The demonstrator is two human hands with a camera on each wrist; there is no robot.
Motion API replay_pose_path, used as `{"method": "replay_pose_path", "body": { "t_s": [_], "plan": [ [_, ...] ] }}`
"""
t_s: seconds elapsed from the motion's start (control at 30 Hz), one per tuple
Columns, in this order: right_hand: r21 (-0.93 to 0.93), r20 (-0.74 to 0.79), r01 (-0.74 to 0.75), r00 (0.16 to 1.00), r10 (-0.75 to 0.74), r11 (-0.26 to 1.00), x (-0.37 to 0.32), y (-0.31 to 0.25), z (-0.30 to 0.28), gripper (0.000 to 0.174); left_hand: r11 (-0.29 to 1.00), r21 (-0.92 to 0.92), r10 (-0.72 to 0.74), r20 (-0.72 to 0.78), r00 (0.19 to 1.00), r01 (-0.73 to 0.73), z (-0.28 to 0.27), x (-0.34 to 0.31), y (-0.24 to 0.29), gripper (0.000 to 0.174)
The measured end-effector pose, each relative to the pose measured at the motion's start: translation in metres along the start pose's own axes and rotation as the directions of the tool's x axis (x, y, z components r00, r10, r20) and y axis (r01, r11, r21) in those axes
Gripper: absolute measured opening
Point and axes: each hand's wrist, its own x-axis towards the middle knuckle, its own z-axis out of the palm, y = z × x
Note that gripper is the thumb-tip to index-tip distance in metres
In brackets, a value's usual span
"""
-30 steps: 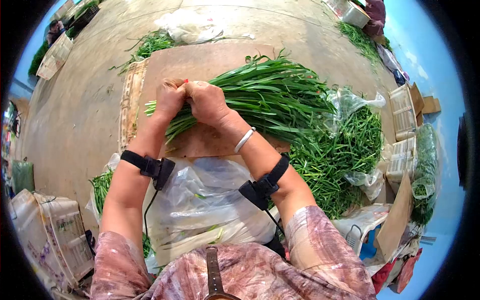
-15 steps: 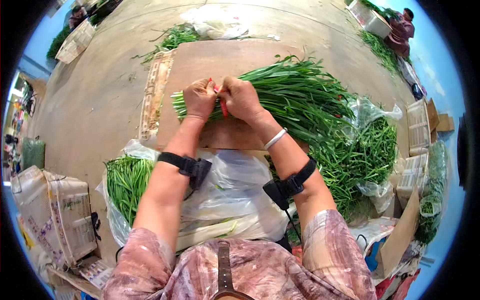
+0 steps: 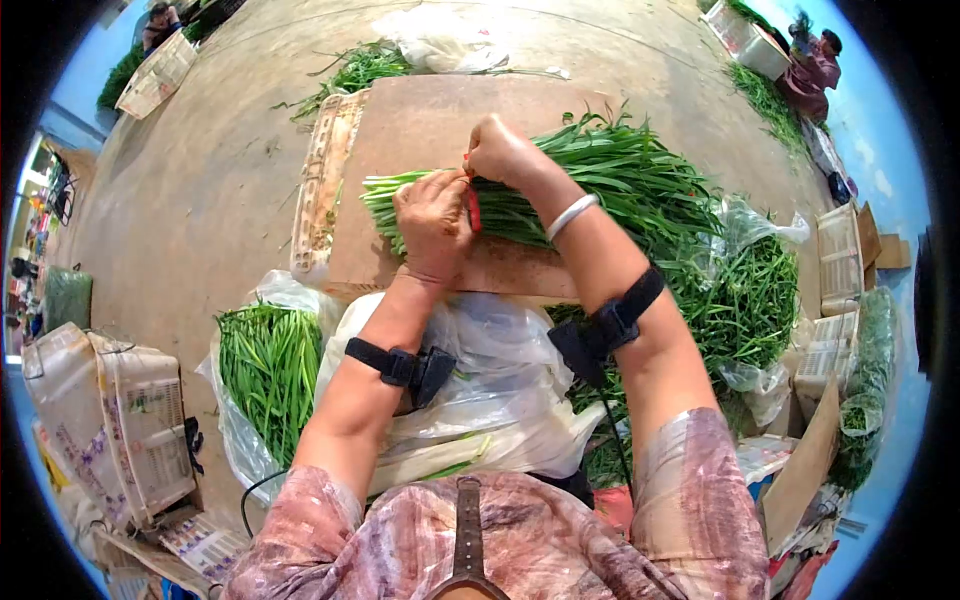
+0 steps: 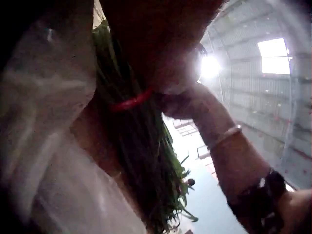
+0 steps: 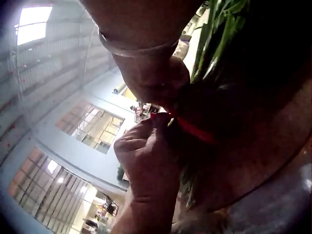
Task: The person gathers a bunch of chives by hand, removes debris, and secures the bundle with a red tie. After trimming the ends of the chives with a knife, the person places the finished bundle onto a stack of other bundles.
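A bundle of long flat-leaved greens, like garlic chives, lies across a brown board, its pale cut stems to the left. Around its stem part runs a red tie. My left hand is over the stems just left of this band, its thumb and fingertips pinching at the tie in the right wrist view. My right hand, with curled fingers, pinches the upper end of the red tie at the bundle's far side. From the left wrist view, the red band crosses the dark leaves below the hands.
Plastic sheeting lies between the board and my body. Bagged greens stand on the left; a large heap of loose greens is on the right. Crates line the left side. Another person is at the far right.
Both hands came to the tie with the red strip showing between them; now my right hand has risen toward the far side, while the left lies flatter over the stems. The head view has shifted.
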Motion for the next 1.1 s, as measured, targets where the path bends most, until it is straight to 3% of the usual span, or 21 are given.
{"method": "replay_pose_path", "body": {
  "t_s": [0.07, 0.13, 0.2, 0.23, 0.27, 0.33, 0.4, 0.47, 0.5, 0.53, 0.6, 0.63, 0.67, 0.7, 0.73, 0.8, 0.83, 0.97, 1.03, 1.07, 1.1],
  "plan": [
    [-0.054, 0.044, 0.023, 0.999, -0.021, 0.998, 0.015, -0.010, 0.004, 0.018, 0.980, 0.166, 0.102, 0.055, 0.993, -0.110, -0.003, -0.003, 0.003, 0.018],
    [-0.261, 0.123, 0.233, 0.971, -0.207, 0.937, 0.022, -0.018, 0.003, 0.014, 0.958, 0.243, 0.126, 0.120, 0.985, -0.152, -0.002, -0.008, 0.000, 0.022],
    [-0.284, 0.121, 0.215, 0.975, -0.187, 0.934, 0.021, -0.028, 0.002, 0.013, 0.900, 0.320, 0.206, 0.287, 0.936, -0.296, 0.000, -0.015, 0.000, 0.020],
    [-0.278, 0.114, 0.255, 0.966, -0.232, 0.926, 0.027, -0.028, 0.004, 0.012, 0.856, 0.320, 0.314, 0.303, 0.900, -0.407, 0.004, -0.018, 0.006, 0.018],
    [-0.273, 0.106, 0.292, 0.956, -0.273, 0.917, 0.030, -0.027, 0.007, 0.011, 0.854, 0.322, 0.314, 0.304, 0.899, -0.408, 0.003, -0.019, 0.005, 0.018],
    [-0.265, 0.151, 0.322, 0.945, -0.290, 0.909, 0.033, -0.021, 0.008, 0.010, 0.918, 0.157, 0.285, 0.379, 0.880, -0.364, 0.006, -0.014, 0.009, 0.018],
    [-0.251, 0.204, 0.353, 0.930, -0.307, 0.901, 0.029, -0.010, 0.007, 0.010, 0.926, 0.114, 0.270, 0.468, 0.842, -0.360, -0.001, -0.009, 0.009, 0.018],
    [0.025, 0.171, 0.326, 0.930, -0.325, 0.945, 0.027, 0.002, 0.003, 0.008, 0.893, 0.003, 0.339, 0.656, 0.675, -0.450, -0.021, 0.008, 0.011, 0.018],
    [0.028, 0.169, 0.332, 0.928, -0.332, 0.943, 0.030, 0.003, 0.004, 0.008, 0.918, -0.153, 0.376, 0.629, 0.681, -0.366, -0.034, 0.019, 0.014, 0.017],
    [0.057, 0.178, 0.304, 0.934, -0.309, 0.951, 0.032, 0.005, 0.004, 0.009, 0.916, -0.151, 0.379, 0.632, 0.676, -0.372, -0.043, 0.031, 0.015, 0.017],
    [0.096, 0.191, 0.269, 0.940, -0.283, 0.958, 0.032, 0.007, 0.005, 0.011, 0.917, -0.398, 0.222, 0.449, 0.866, -0.028, -0.051, 0.046, 0.009, 0.021],
    [0.075, 0.185, 0.266, 0.943, -0.275, 0.961, 0.030, 0.007, 0.002, 0.012, 0.926, -0.313, -0.057, 0.434, 0.899, 0.210, -0.047, 0.052, 0.001, 0.026],
    [0.053, 0.186, 0.263, 0.945, -0.269, 0.963, 0.028, 0.005, -0.001, 0.013, 0.863, -0.235, -0.338, 0.391, 0.856, 0.448, -0.040, 0.061, -0.011, 0.032],
    [0.171, 0.258, 0.144, 0.948, -0.186, 0.975, 0.022, 0.002, -0.007, 0.017, 0.903, -0.130, -0.333, 0.390, 0.859, 0.410, -0.026, 0.065, -0.030, 0.056],
    [0.166, 0.262, 0.150, 0.946, -0.190, 0.975, 0.024, 0.005, -0.005, 0.017, 0.902, -0.131, -0.338, 0.382, 0.860, 0.412, -0.017, 0.065, -0.038, 0.056],
    [0.175, 0.133, 0.244, 0.954, -0.268, 0.954, 0.028, 0.013, 0.002, 0.019, 0.808, -0.275, -0.284, 0.594, 0.753, 0.521, 0.000, 0.065, -0.047, 0.067],
    [0.176, 0.133, 0.239, 0.955, -0.264, 0.955, 0.028, 0.014, 0.002, 0.019, 0.737, -0.332, -0.280, 0.643, 0.713, 0.589, 0.010, 0.061, -0.055, 0.069],
    [0.237, 0.247, 0.143, 0.948, -0.202, 0.961, 0.028, 0.012, -0.002, 0.021, 0.599, -0.454, -0.242, 0.683, 0.689, 0.660, 0.026, 0.052, -0.074, 0.068],
    [0.169, 0.182, 0.272, 0.936, -0.301, 0.947, 0.029, 0.012, 0.000, 0.024, 0.302, -0.429, -0.345, 0.784, 0.517, 0.852, 0.017, 0.058, -0.065, 0.058],
    [0.168, 0.185, 0.276, 0.934, -0.305, 0.946, 0.026, 0.014, -0.001, 0.024, 0.301, -0.430, -0.349, 0.781, 0.518, 0.851, 0.015, 0.057, -0.062, 0.058],
    [0.018, -0.071, 0.387, 0.920, -0.385, 0.922, 0.017, 0.020, -0.003, 0.026, 0.432, -0.368, -0.397, 0.742, 0.540, 0.823, 0.014, 0.056, -0.059, 0.058]
  ]
}}
